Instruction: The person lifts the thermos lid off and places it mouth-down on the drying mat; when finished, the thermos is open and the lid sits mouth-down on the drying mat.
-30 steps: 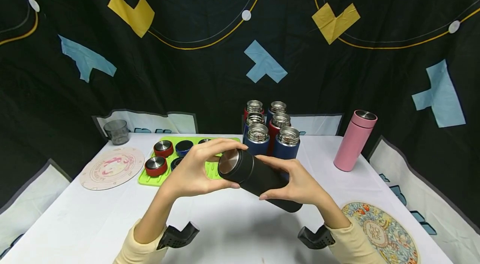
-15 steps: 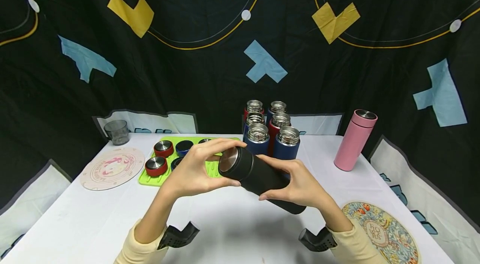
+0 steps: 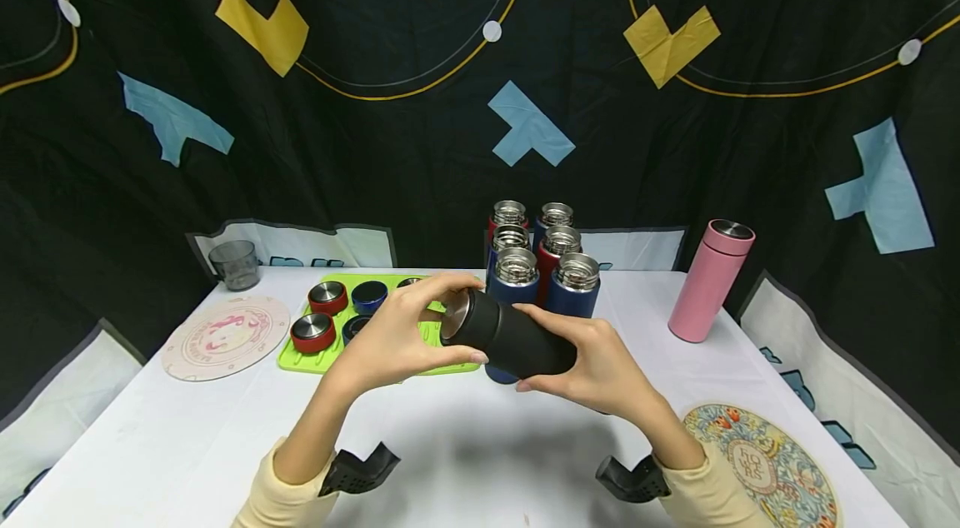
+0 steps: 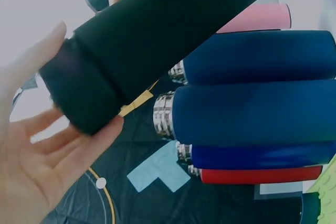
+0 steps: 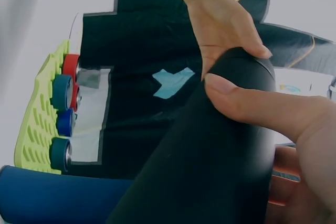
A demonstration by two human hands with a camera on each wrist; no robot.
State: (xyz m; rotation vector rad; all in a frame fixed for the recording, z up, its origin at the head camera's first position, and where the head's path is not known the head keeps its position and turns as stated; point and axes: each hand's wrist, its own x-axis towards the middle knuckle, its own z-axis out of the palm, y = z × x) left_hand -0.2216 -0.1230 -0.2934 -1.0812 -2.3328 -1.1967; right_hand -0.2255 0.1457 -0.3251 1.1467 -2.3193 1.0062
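A black thermos flask (image 3: 534, 347) is held tilted above the white table, its lid end to the left. My left hand (image 3: 401, 336) grips the black lid (image 3: 480, 320), which has a brushed metal top, with thumb below and fingers above. The left wrist view shows a thin seam between lid (image 4: 84, 90) and body (image 4: 168, 30). My right hand (image 3: 600, 361) holds the flask's body around its middle, the thumb (image 5: 252, 103) lying along it in the right wrist view. The flask's lower end is mostly hidden behind the right hand in the head view.
Several blue and red thermoses (image 3: 573, 291) stand lidless behind the flask. A green tray (image 3: 294, 359) carries red and blue lids (image 3: 312, 332). A pink thermos (image 3: 708, 286) stands right; a grey cup (image 3: 235, 264) and round mats (image 3: 225, 336) (image 3: 757, 461) lie around.
The flask's lower end has swung away from me and is now mostly behind the right hand. The left fingers have shifted slightly around the lid. Everything on the table has stayed put.
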